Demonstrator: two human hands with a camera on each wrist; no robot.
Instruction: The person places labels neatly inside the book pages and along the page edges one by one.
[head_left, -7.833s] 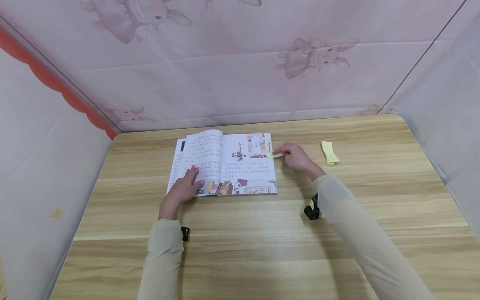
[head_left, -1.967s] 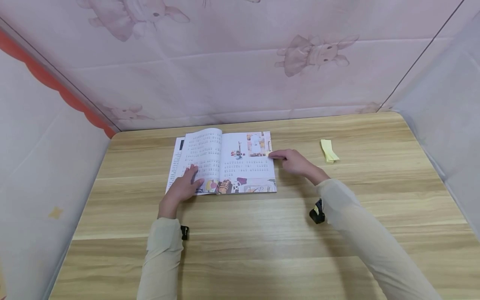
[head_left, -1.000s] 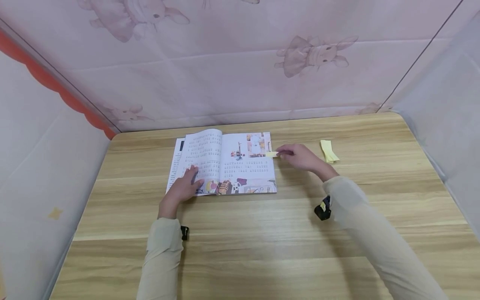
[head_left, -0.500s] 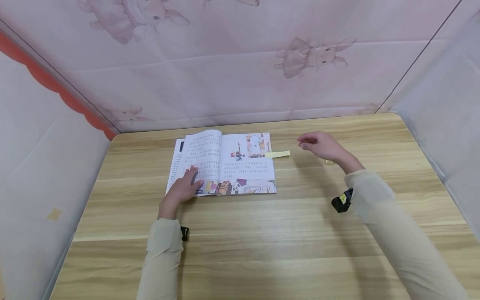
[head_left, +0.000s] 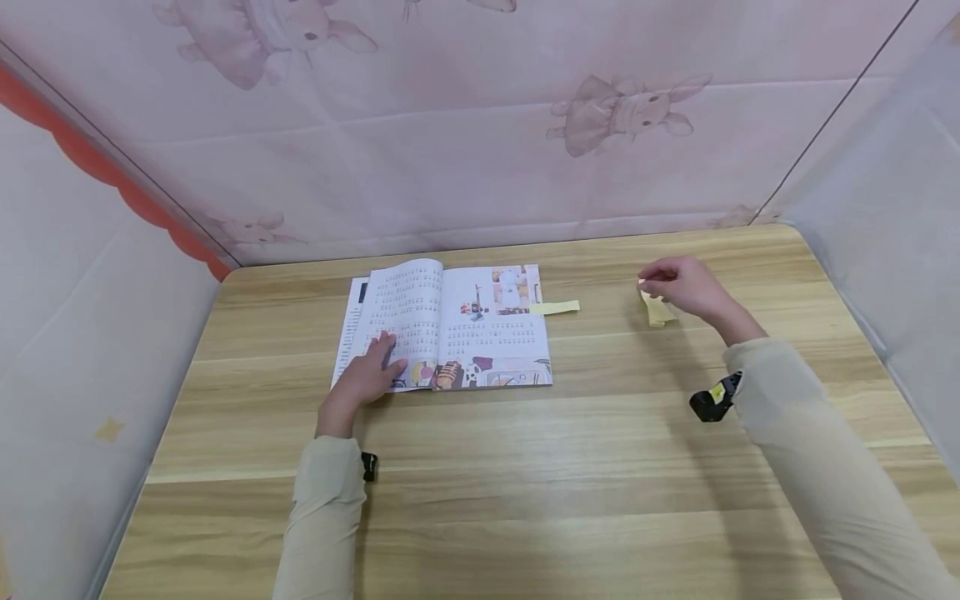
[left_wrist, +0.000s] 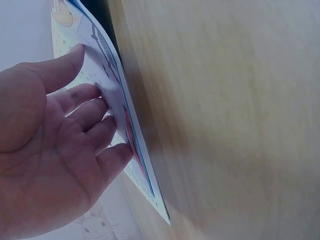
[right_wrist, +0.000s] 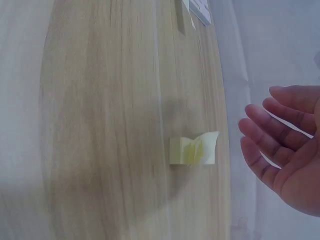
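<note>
An open picture book (head_left: 495, 340) lies toward the back of the table, its left page bulging upward. My left hand (head_left: 366, 375) rests on the lower part of that left page with fingers spread; the left wrist view shows the fingertips on the page (left_wrist: 92, 67). From the right page's edge a yellow sticky strip (head_left: 558, 308) sticks out over the wood. My right hand (head_left: 686, 287) hovers over a small stack of yellow sticky notes (head_left: 658, 315), partly covering it in the head view. In the right wrist view its fingers (right_wrist: 265, 132) are loosely bent, apart from the notes (right_wrist: 192, 151).
The wooden table (head_left: 510, 492) meets a pink rabbit-print curtain (head_left: 450, 167) along its back edge. Pale fabric walls stand at the left and right sides. A black wrist camera (head_left: 716, 398) hangs at the right sleeve, another (head_left: 370, 467) at the left.
My right hand has let go of the yellow strip at the page edge and moved right, over the sticky notes. The strip now stays on the page. My left hand has kept its place.
</note>
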